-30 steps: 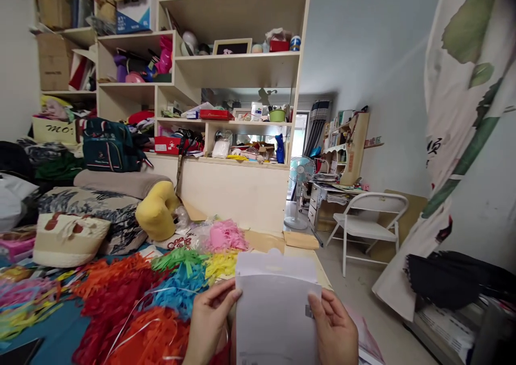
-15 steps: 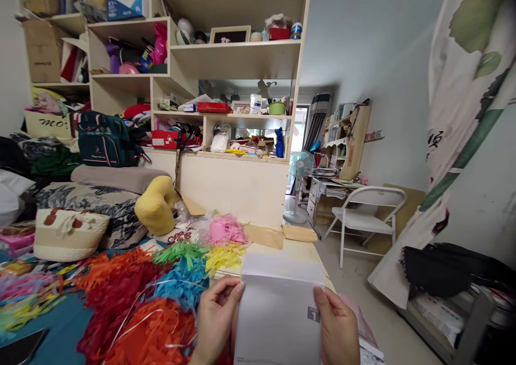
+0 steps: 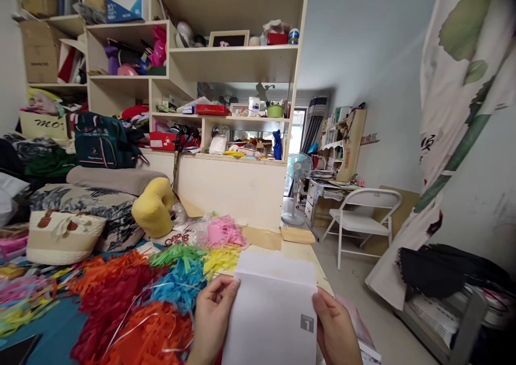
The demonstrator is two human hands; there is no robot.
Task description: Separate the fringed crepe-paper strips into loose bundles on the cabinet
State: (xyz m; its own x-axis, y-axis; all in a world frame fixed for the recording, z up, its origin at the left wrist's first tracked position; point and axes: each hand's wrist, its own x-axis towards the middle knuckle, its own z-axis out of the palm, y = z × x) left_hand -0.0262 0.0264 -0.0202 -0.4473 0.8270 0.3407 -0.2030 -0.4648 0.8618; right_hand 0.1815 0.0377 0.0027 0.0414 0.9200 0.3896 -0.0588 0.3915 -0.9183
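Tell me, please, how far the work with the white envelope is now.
Done: cut coloured paper strips lie in piles by colour. In hand: the left hand and right hand hold the white envelope by its sides, its flap apparently up. Left, probably: the flap is not folded down.

We read the white sheet (image 3: pixel 274 311), pinched by the left hand (image 3: pixel 212 314) and the right hand (image 3: pixel 336 330), as smooth matt paper with 1 small grey printed square. The coloured strips (image 3: pixel 177 290) beside it look like thin crinkled paper, and some orange ones are faintly glossy. We take the shelf unit (image 3: pixel 237 64) for pale matt wood board, the yellow cushion (image 3: pixel 151 206) for soft cloth, and the folding chair (image 3: pixel 363 222) for white painted metal.
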